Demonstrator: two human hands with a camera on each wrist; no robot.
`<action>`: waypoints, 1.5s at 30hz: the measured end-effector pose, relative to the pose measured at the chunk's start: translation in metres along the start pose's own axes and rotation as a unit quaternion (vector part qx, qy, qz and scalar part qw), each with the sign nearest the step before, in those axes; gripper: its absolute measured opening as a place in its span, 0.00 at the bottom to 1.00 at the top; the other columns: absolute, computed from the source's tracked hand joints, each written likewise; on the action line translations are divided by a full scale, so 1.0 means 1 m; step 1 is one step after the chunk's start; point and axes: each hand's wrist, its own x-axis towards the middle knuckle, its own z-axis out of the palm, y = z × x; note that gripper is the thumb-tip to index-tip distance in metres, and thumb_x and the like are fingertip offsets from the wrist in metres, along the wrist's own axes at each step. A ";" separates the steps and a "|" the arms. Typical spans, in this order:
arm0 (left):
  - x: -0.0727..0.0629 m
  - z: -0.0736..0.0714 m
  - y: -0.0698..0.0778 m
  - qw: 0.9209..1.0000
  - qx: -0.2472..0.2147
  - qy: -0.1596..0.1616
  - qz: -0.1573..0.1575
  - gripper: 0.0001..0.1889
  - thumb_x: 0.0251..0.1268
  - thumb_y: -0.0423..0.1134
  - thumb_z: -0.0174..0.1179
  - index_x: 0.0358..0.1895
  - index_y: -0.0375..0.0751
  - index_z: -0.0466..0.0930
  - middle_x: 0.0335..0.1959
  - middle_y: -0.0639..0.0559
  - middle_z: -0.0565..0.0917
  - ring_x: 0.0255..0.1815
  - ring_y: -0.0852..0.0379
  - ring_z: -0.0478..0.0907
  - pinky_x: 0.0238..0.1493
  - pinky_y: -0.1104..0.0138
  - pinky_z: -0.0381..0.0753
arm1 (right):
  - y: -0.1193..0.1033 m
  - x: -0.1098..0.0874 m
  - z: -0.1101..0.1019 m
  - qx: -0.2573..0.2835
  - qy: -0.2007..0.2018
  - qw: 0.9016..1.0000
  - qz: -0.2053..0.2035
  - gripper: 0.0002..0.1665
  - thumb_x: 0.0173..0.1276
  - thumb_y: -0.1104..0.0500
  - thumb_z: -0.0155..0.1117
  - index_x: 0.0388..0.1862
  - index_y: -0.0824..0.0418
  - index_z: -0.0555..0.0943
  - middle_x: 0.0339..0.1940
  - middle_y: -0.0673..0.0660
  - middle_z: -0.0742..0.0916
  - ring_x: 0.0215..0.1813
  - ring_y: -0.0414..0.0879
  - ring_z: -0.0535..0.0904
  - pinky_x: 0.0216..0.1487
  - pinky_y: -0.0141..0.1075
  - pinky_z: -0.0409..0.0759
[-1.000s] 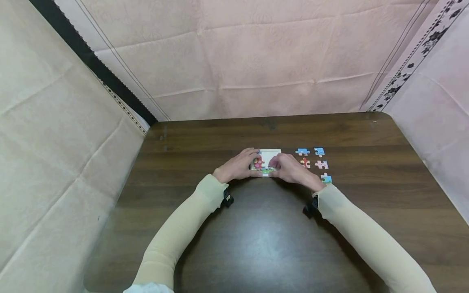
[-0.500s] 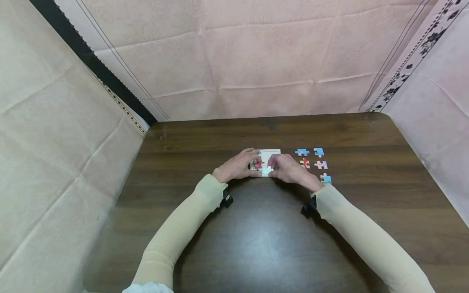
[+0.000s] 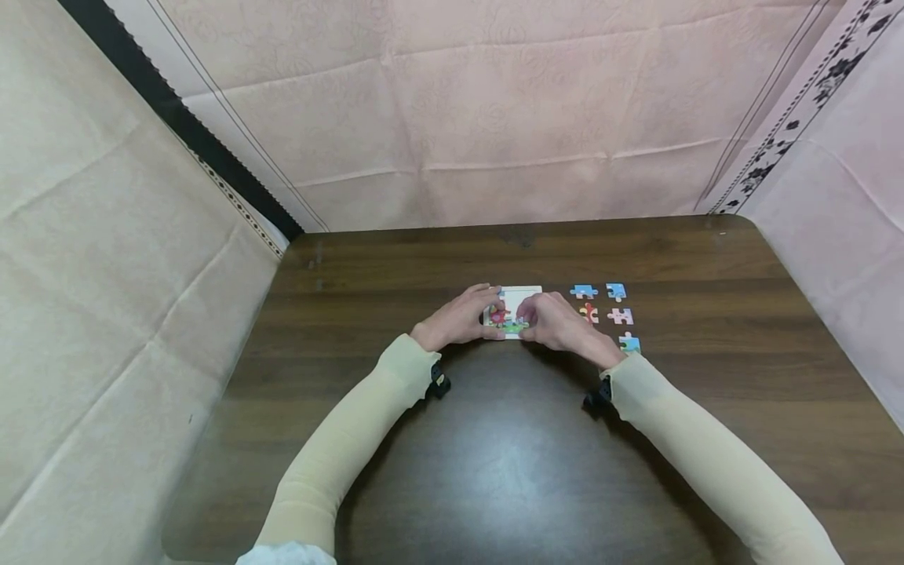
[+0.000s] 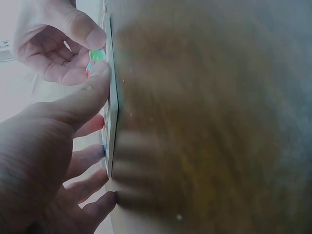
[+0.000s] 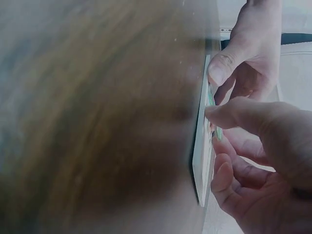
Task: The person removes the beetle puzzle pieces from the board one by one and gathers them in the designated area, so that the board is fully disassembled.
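A small white puzzle board [image 3: 514, 297] lies on the table between both hands, with red and green picture pieces along its left and near side. My left hand [image 3: 462, 320] holds the board's left part, thumb at the near edge and fingers spread across the left side. With thumb and fingertips, my right hand [image 3: 561, 324] pinches a green puzzle piece [image 4: 96, 55] over the board's near edge. In the right wrist view this green piece [image 5: 218, 134] stands tilted from the board's surface, partly hidden by the fingers.
Right of the board lie loose puzzle pieces: two blue ones [image 3: 583, 291], a red one [image 3: 588, 313], a pink one [image 3: 621, 316] and a blue-green one [image 3: 629, 343] near the right wrist. Cloth [image 3: 494, 118] hangs behind the brown table [image 3: 395, 259].
The green piece looked pale with glare half a second ago and shows green now, its tilt slightly changed. Both hands have stayed nearly in place.
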 end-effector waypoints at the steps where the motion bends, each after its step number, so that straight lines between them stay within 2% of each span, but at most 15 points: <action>1: 0.000 0.000 0.000 1.000 0.000 0.001 0.001 0.27 0.73 0.53 0.73 0.68 0.46 0.81 0.90 0.44 0.63 0.93 0.42 0.53 0.90 0.46 0.60 | 0.000 0.000 0.000 -0.002 0.001 1.000 -0.002 0.20 0.69 0.61 0.79 0.58 0.64 0.89 0.51 0.63 0.93 0.51 0.55 0.89 0.60 0.51 0.88; 9: 0.001 0.002 0.000 1.000 0.010 0.005 0.001 0.28 0.73 0.53 0.73 0.69 0.45 0.81 0.89 0.45 0.64 0.92 0.43 0.54 0.91 0.48 0.58 | 0.005 -0.006 -0.001 -0.003 0.023 1.000 -0.015 0.20 0.67 0.60 0.79 0.56 0.65 0.90 0.49 0.64 0.93 0.48 0.53 0.89 0.56 0.50 0.88; 15: 0.001 0.001 0.000 1.000 0.019 -0.001 -0.011 0.36 0.73 0.55 0.72 0.78 0.45 0.75 0.90 0.47 0.61 0.93 0.46 0.53 0.91 0.50 0.58 | 0.013 -0.016 -0.005 0.014 0.043 0.999 -0.024 0.19 0.66 0.61 0.80 0.54 0.66 0.90 0.44 0.62 0.92 0.41 0.49 0.83 0.48 0.44 0.85; 21: 0.000 0.000 0.002 1.000 0.028 -0.001 -0.011 0.42 0.74 0.56 0.71 0.83 0.42 0.68 0.90 0.47 0.61 0.93 0.46 0.53 0.91 0.51 0.59 | 0.026 -0.031 -0.012 0.009 0.066 0.997 -0.026 0.18 0.65 0.63 0.81 0.52 0.67 0.90 0.42 0.61 0.91 0.42 0.50 0.80 0.46 0.40 0.79; 36: 0.000 0.000 0.004 0.999 0.030 -0.006 -0.017 0.42 0.73 0.55 0.72 0.83 0.40 0.69 0.90 0.47 0.61 0.93 0.45 0.53 0.91 0.51 0.59 | 0.061 -0.067 -0.026 0.005 0.093 0.995 -0.019 0.15 0.64 0.64 0.80 0.49 0.65 0.92 0.41 0.59 0.91 0.42 0.50 0.81 0.46 0.40 0.79; 45: 0.000 -0.001 0.005 0.999 0.028 -0.002 -0.016 0.41 0.73 0.55 0.72 0.82 0.40 0.70 0.90 0.48 0.62 0.92 0.46 0.54 0.90 0.51 0.61 | 0.078 -0.084 -0.030 0.007 0.096 0.995 -0.017 0.15 0.63 0.64 0.81 0.48 0.66 0.92 0.38 0.58 0.90 0.41 0.48 0.80 0.41 0.34 0.77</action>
